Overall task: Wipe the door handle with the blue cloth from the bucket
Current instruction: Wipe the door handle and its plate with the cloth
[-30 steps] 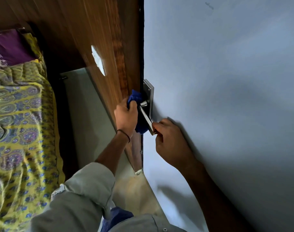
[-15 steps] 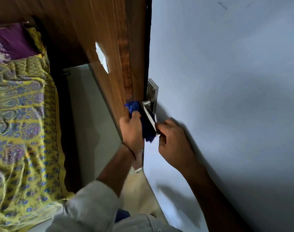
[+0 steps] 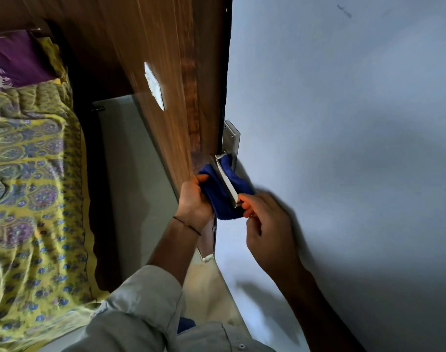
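A steel lever door handle [image 3: 225,180] juts from its plate [image 3: 230,139] on the edge of the pale grey door [image 3: 343,148]. The blue cloth [image 3: 220,196] is draped around the lever, showing on both sides of it. My left hand [image 3: 194,199] grips the cloth from the left, pressing it against the lever. My right hand [image 3: 265,224] pinches the free tip of the lever between thumb and forefinger. No bucket is in view.
A dark wooden panel [image 3: 153,47] with a white switch plate [image 3: 154,86] stands left of the door. A bed with a yellow patterned cover [image 3: 31,186] fills the left side. Pale floor [image 3: 130,174] runs between the bed and the panel.
The cloth has spread from the left side of the lever to wrap over both sides. My left hand has slid down along the handle. My right hand keeps its hold on the tip.
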{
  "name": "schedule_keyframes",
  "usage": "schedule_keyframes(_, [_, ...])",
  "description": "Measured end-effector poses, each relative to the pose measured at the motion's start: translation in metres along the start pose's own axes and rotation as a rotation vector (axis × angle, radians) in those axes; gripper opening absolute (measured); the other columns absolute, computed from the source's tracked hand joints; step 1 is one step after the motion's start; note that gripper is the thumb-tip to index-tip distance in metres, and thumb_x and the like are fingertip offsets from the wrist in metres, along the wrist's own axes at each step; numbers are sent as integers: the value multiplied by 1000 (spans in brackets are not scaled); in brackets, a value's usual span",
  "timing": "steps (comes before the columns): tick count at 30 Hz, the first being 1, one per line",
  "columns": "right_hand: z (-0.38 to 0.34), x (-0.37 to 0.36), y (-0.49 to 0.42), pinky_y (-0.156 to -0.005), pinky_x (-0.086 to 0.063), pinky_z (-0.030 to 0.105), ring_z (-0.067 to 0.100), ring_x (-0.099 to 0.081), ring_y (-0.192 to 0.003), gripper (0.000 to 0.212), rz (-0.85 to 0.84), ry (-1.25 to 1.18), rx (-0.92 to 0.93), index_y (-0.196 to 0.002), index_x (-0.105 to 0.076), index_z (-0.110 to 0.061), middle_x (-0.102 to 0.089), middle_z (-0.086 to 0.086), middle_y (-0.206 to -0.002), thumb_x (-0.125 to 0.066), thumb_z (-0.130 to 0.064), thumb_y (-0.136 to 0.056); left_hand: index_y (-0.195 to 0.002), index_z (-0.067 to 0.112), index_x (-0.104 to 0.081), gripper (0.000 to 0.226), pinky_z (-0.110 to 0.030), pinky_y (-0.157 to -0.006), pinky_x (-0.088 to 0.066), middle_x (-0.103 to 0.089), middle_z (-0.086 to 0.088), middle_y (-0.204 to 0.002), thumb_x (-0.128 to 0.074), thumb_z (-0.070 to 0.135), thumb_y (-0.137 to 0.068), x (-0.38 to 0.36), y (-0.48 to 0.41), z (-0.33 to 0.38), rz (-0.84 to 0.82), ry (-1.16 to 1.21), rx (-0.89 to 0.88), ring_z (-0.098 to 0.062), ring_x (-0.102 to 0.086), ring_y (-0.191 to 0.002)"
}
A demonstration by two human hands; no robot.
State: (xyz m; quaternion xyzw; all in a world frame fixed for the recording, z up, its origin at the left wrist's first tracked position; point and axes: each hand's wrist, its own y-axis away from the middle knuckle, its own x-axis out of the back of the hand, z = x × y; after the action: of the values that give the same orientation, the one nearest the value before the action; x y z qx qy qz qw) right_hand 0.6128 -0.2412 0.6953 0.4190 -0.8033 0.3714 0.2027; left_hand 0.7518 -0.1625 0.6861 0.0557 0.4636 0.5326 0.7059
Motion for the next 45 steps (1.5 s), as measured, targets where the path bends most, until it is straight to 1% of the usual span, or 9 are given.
schedule_keyframes(12, [-16,13,-3,-86,-45,11,10,-56,-88,40,224,-19,58,-109,-67,7,-65,15,-98,-38,4,-82,-105,5,-60,28,-39,-77,-49,-66,-13,-72,-42,23,-93,16,20,-37,-187,29,218,-26,-63,-67])
schedule_keyframes(20, [-14,3,-7,-82,-54,28,22,-63,-93,37,98,-18,39,-114,-66,-1,-66,9,-105,-43,-7,-86,-89,12,-60,21,-34,-71,-47,-70,-11,-80,-41,16,-96,-12,6,11,126,-91,-47,-28,-61,-78])
schedule_keyframes(24, [-16,-6,-7,-79,-46,10,13,-61,-86,32,70,-23,-42,-107,-70,-7,-68,5,-98,-48,-13,-85,-90,7,-56,13,-25,-52,-50,-61,-11,-69,-44,9,-94,-11,40,-8,202,9,-202,-22,-60,-59])
schedule_keyframes(28, [-20,-7,-12,-74,-50,16,12,-64,-80,33,113,-62,-121,-100,-75,-8,-71,1,-90,-48,-22,-85,-98,11,-61,17,-38,-72,-42,-55,-13,-88,-44,8,-97,-11,42,-12,236,-14,-422,-27,-51,-81])
schedule_keyframes(32, [-25,-10,-19,-65,-48,16,10,-64,-76,31,174,-69,-198,-87,-75,-10,-71,-3,-83,-49,-25,-80,-95,9,-60,21,-25,-56,-39,-51,-1,-65,-40,3,-97,-18,15,10,98,-388,-655,-12,-48,-59])
schedule_keyframes(35, [-30,-14,-20,-67,-51,22,12,-64,-77,27,231,-81,-294,-82,-74,-11,-70,-3,-80,-51,-25,-78,-78,24,-48,29,-32,-50,-39,-48,-1,-61,-39,3,-96,-15,-2,24,-19,-828,-804,-13,-46,-50])
schedule_keyframes(37, [-33,-17,-17,-69,-52,26,13,-63,-77,19,256,-65,-349,-80,-73,-10,-70,-1,-79,-55,-17,-78,-89,18,-56,22,-32,-63,-44,-56,0,-75,-40,4,-94,-5,-6,29,-83,-1094,-893,-11,-52,-64])
schedule_keyframes(40, [-36,-21,-16,-71,-52,26,14,-64,-79,16,286,-79,-393,-80,-73,-10,-71,-1,-79,-58,-10,-77,-132,6,-56,42,-30,-107,-41,-59,-12,-136,-40,8,-93,11,0,26,-203,-1359,-1021,-28,-55,-125])
schedule_keyframes(45, [-42,-26,-15,-66,-51,21,16,-65,-76,14,346,-132,-440,-76,-72,-8,-71,3,-77,-58,-9,-78,-136,1,-53,50,-51,-108,-39,-51,-17,-146,-34,17,-92,26,-3,25,-337,-1536,-1213,-46,-41,-138])
